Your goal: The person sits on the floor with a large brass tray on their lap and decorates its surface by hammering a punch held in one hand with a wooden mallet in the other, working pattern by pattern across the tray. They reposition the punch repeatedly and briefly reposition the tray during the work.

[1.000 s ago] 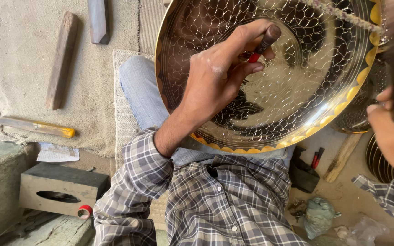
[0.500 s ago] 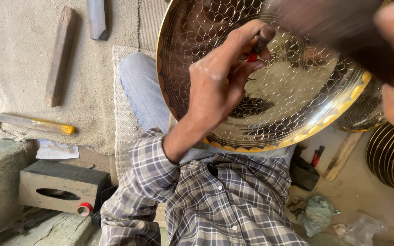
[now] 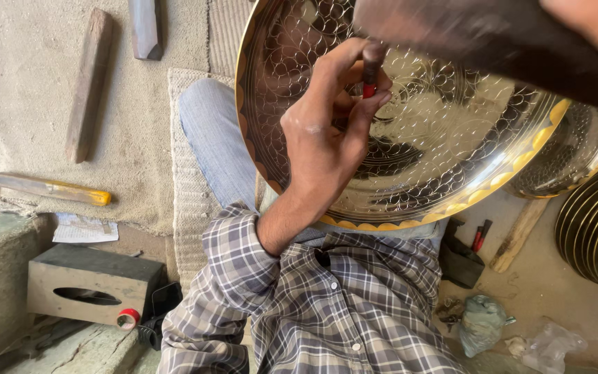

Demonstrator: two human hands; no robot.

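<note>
Brass-rimmed round metal tray (image 3: 451, 159), its shiny face covered with a chased scale pattern, rests tilted on the person's lap; the work looks mid-chasing. Pinched upright in the left hand (image 3: 327, 138), a small dark punch with a red band (image 3: 369, 69) touches the tray's face. At the frame's top edge the right hand (image 3: 590, 21) seems clenched on a blurred dark hammer (image 3: 493, 41); a true strike calls for a steady punch.

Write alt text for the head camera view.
The left hand pinches a small dark punch with a red band against a large engraved brass tray resting on the person's lap. The right hand holds a blurred dark hammer above it.
</note>
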